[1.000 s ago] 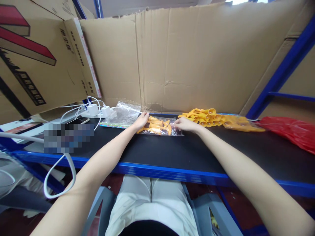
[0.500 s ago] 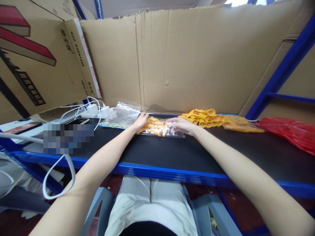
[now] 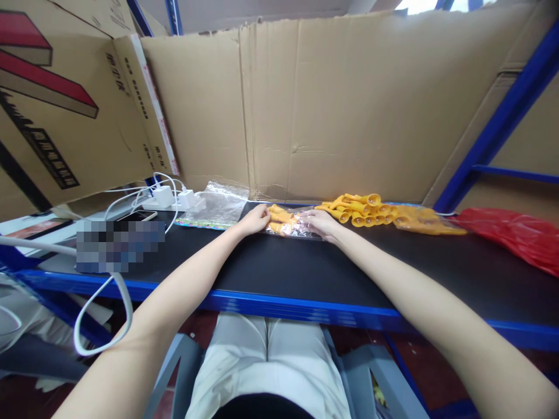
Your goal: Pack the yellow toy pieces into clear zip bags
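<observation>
A clear plastic bag (image 3: 283,223) with several yellow-orange, horn-shaped plastic pieces inside lies in front of me on the black tabletop. My left hand (image 3: 257,220) is closed on its left end, the fingers curled together. At the right end, my right hand (image 3: 318,223) rests over the bag with its fingers spread along the film. Just beyond that hand is a pile of loose yellow horn-shaped pieces (image 3: 364,208), their round open ends facing me. Another clear bag of yellow pieces (image 3: 430,220) lies against the pile's right side.
Flat clear bags (image 3: 218,203) lie at the back left, near white chargers (image 3: 174,198) with cables. A red plastic bag (image 3: 510,235) sits at the right. Cardboard (image 3: 349,105) walls the back, and a blue rail (image 3: 305,307) edges the table (image 3: 301,267).
My left hand has shifted right and slightly down along the bag, covering more of its left end. The right hand has moved slightly left, its fingers still on the film.
</observation>
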`<state>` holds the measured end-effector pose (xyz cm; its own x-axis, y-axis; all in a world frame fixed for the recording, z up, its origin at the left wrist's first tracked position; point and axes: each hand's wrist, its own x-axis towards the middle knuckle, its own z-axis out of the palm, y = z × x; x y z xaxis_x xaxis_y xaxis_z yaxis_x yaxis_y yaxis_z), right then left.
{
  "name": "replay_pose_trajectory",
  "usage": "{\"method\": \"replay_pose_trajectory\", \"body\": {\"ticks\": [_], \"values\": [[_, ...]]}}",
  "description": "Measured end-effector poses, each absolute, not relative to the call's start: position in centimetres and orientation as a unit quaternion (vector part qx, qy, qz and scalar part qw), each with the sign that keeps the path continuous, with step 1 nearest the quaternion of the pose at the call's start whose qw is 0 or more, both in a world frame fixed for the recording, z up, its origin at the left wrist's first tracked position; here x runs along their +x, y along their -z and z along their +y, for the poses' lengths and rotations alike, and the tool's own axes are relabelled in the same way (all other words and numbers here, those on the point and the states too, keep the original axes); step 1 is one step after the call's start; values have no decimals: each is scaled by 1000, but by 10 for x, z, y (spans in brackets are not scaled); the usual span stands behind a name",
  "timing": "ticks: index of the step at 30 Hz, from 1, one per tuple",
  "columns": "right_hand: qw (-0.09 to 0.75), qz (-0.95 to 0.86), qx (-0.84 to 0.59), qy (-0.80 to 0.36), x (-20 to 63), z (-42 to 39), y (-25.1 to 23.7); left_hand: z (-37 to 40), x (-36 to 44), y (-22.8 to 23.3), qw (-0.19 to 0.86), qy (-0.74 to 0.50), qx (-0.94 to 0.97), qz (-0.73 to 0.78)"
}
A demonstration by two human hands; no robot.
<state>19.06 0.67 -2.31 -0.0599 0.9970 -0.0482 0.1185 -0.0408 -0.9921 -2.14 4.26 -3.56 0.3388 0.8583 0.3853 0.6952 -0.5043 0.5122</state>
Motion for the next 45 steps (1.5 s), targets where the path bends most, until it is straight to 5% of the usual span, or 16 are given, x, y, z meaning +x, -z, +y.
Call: {"method": "replay_pose_trajectory", "body": {"ticks": [5,9,11,16,24,45], "values": [[421,-582,-578,-387,203,14,18,43,-22,38,110,-280,825,478],[328,-695,-640,-17,233,18,9,46,-22,40,92,-275,832,473],[245,-694,-672,79,249,19,7,46,-22,41,94,-275,827,481],[81,-713,-693,68,269,23,9,50,-22,42,111,-272,824,484],[125,-836,-533,-12,263,33,21,54,-26,44,92,-282,819,491],[92,-859,-498,75,258,28,18,51,-28,42,93,-277,822,488]]}}
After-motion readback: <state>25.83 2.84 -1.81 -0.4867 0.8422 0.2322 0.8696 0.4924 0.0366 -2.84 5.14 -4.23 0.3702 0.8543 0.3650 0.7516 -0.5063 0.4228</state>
